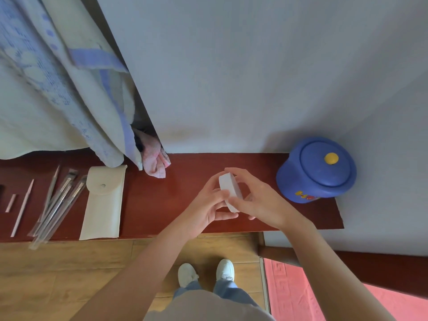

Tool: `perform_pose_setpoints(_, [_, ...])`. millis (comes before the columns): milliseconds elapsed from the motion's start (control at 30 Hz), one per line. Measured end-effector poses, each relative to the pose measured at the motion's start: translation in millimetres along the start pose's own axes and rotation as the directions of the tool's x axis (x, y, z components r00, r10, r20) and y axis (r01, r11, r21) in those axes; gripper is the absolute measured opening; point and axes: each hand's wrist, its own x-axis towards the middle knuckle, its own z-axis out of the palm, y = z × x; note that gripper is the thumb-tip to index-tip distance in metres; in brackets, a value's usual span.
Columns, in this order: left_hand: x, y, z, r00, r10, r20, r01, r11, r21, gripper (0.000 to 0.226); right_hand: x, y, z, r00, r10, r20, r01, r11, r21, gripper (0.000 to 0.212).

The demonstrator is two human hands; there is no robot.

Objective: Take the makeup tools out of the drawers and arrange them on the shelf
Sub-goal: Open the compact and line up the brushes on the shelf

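While I stand on the wooden floor [69,274] facing a pale wall [254,66], the dark red shelf [162,205] runs across in front of me, fixed against that wall. I take the blue lidded jar [316,170], which sits at the shelf's right end, as my landmark. Left of the jar and above the shelf, my hands hold a white round case [229,191] between them: my left hand [208,205] grips its lower edge with the fingers curled, and my right hand [254,200] clasps it from the jar side. The case stands on edge, its flat face turned to the left and its long axis running from the wall toward me. Far left of the jar, a cream pouch [103,202] lies flat on the shelf, then bagged brushes [58,205] and a thin pink stick [22,208] beyond. A pink cloth [155,158] hangs onto the shelf under a draped blanket [58,89].
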Motion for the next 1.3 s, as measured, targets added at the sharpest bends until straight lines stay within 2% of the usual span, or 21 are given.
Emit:
perform_pose_setpoints(67, [0.1,-1.3,1.2,1.0,0.007,-0.025,-0.006,1.0,0.029,0.061,-0.4,-2.9,1.5,1.0,0.013,-0.006,-0.013,0.998,-0.069,0.057])
perform_pose_setpoints(200, [-1.4,-1.2,5.0,0.998,0.031,-0.062,-0.026,0.997,0.074,0.076,-0.2,-11.5,2.6,0.999,0.035,0.007,-0.035,0.996,-0.081,0.055])
perform_pose_setpoints(267, [-1.7,1.5,4.0,0.997,0.052,-0.061,-0.049,0.998,0.05,0.082,0.8,-10.2,2.9,1.0,0.01,0.006,-0.01,0.999,-0.046,0.056])
perform_pose_setpoints(367, [-1.7,5.1,0.1,0.995,0.104,-0.007,-0.104,0.995,0.01,0.071,2.4,-4.9,5.4,1.0,-0.023,-0.01,0.024,0.991,0.134,0.05])
perform_pose_setpoints(400, [-1.7,5.3,-0.1,0.993,0.113,0.014,-0.113,0.993,0.014,0.073,3.3,-3.9,7.2,0.999,-0.019,-0.034,0.025,0.982,0.185,0.047])
perform_pose_setpoints(500, [-0.3,4.9,3.4,0.992,0.121,0.02,-0.121,0.993,-0.016,0.082,9.3,1.9,11.9,0.991,0.01,-0.134,0.014,0.985,0.172,0.037])
perform_pose_setpoints(600, [4.3,8.9,5.7,0.999,0.04,-0.032,-0.047,0.973,-0.224,0.059,11.5,6.2,15.0,0.991,0.005,-0.133,0.011,0.992,0.123,0.04])
perform_pose_setpoints(767, [7.1,8.7,1.6,0.995,-0.098,-0.002,0.096,0.977,-0.189,0.053,7.7,2.6,13.7,0.995,-0.048,-0.09,0.058,0.992,0.108,0.043])
perform_pose_setpoints(833, [7.8,6.2,-1.3,0.996,-0.091,0.012,0.091,0.975,-0.202,0.049,6.5,1.3,12.2,0.996,-0.039,-0.083,0.049,0.991,0.121,0.04])
perform_pose_setpoints(933, [6.0,4.6,-1.9,0.997,-0.072,0.007,0.072,0.983,-0.169,0.046,6.7,-1.7,11.9,0.995,-0.035,-0.094,0.04,0.998,0.044,0.037])
perform_pose_setpoints(1000, [5.5,3.5,-1.1,0.998,-0.068,0.002,0.068,0.991,-0.113,0.051,7.2,-1.5,13.5,0.994,-0.055,-0.096,0.053,0.998,-0.022,0.037])
perform_pose_setpoints(1100, [5.4,4.4,-2.3,0.998,-0.047,-0.038,0.045,0.997,-0.055,0.065,7.0,-2.1,15.1,0.994,-0.067,-0.086,0.064,0.997,-0.034,0.039])
perform_pose_setpoints(1233, [3.4,2.9,-5.0,0.998,-0.032,-0.048,0.031,0.999,-0.037,0.089,6.9,-5.9,18.0,0.995,-0.073,-0.066,0.067,0.993,-0.092,0.045])
perform_pose_setpoints(1300, [2.2,1.6,-6.7,0.998,-0.029,-0.053,0.027,0.998,-0.051,0.089,7.1,-8.0,19.4,0.997,-0.072,-0.042,0.065,0.988,-0.137,0.048])
